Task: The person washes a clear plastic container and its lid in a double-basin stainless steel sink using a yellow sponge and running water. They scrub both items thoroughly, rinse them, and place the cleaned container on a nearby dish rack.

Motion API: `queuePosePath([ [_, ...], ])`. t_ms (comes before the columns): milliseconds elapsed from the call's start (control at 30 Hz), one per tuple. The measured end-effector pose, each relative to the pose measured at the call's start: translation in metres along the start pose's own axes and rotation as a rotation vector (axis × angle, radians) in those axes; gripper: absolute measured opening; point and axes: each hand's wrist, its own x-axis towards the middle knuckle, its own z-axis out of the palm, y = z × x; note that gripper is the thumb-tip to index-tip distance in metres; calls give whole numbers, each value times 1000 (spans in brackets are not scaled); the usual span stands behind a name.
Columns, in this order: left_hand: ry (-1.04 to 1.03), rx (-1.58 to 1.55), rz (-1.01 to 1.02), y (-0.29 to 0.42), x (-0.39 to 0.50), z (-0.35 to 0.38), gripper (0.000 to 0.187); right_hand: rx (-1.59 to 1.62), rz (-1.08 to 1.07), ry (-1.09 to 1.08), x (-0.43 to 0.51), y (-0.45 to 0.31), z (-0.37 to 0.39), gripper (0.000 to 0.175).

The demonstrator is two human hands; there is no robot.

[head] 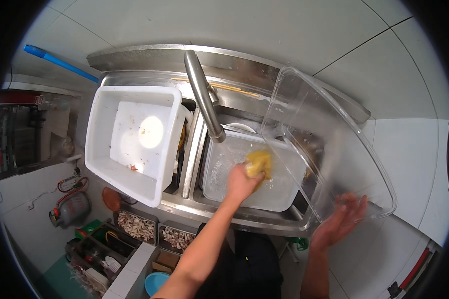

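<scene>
A bunched yellow cloth (259,164) is gripped in my left hand (243,181). It rests on a wet, pale plastic tray or lid (224,187) lying in the right sink basin. My right hand (338,224) is at the lower edge of a large clear plastic container (321,112), its blurred fingers spread against the wall. The container is tilted over the right end of the sink and seems supported by that hand. Part of a white round dish (241,127) shows behind the tray. Above the basin hangs a steel faucet (204,97).
A white plastic tub (134,175) with food scraps sits over the left basin. Chopsticks (235,89) lie along the sink's back ledge. Below left are metal trays of chopped food (136,226), a gas cylinder (73,209) and a blue basin (156,282). A blue pole (63,64) leans behind.
</scene>
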Motion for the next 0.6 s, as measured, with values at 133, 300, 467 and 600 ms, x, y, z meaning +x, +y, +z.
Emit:
queuePosePath([
  [133, 42, -663, -196, -7, -39, -21, 52, 50, 29, -59, -21, 10, 12, 64],
  [300, -29, -1214, -193, 11, -61, -27, 29, 130, 74, -97, -68, 19, 45, 64],
  [467, 16, -1342, -270, 22, -74, -10, 13, 77, -13, -160, -95, 21, 57, 46],
  [600, 114, -1204, -221, 32, -76, 8, 35, 169, 37, -184, -101, 22, 53, 54],
])
